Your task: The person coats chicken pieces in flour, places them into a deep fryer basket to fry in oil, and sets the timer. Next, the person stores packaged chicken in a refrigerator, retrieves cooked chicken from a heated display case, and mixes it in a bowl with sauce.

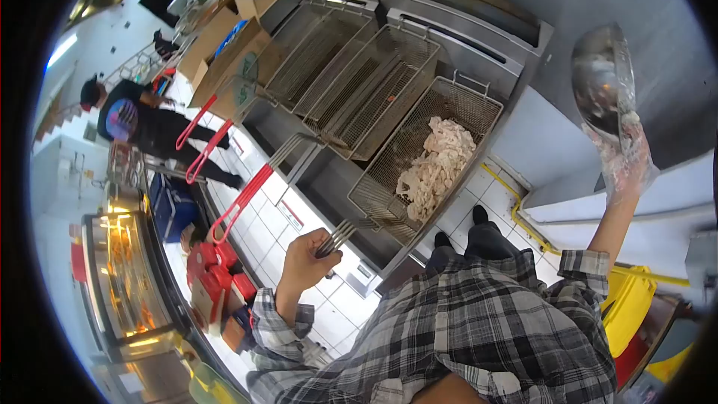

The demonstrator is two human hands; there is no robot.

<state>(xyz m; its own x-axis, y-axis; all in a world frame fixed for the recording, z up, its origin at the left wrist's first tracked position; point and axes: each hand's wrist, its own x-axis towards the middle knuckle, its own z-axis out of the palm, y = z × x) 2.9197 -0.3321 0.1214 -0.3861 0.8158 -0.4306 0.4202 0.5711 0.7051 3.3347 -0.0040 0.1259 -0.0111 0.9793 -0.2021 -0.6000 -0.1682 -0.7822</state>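
Observation:
My left hand (305,263) is closed around the wire handle (342,234) of the nearest fryer basket (395,148); its grip is mostly hidden by my fingers. Pale, flour-coated food pieces (440,164) lie heaped along the right side of that basket. Held up at the far right, my right hand (627,151) wears a clear plastic glove and grips a shiny metal bowl (598,78). The bowl is tipped on its side, well away from the basket. I cannot see into all of it.
Two more wire baskets, a middle one (400,52) and a left one (318,37), sit on the fryer (329,206). Red handles (243,202) jut out toward the aisle. Cardboard boxes (224,52) stand beyond. A person (142,120) is across the aisle, near a lit food display (127,277).

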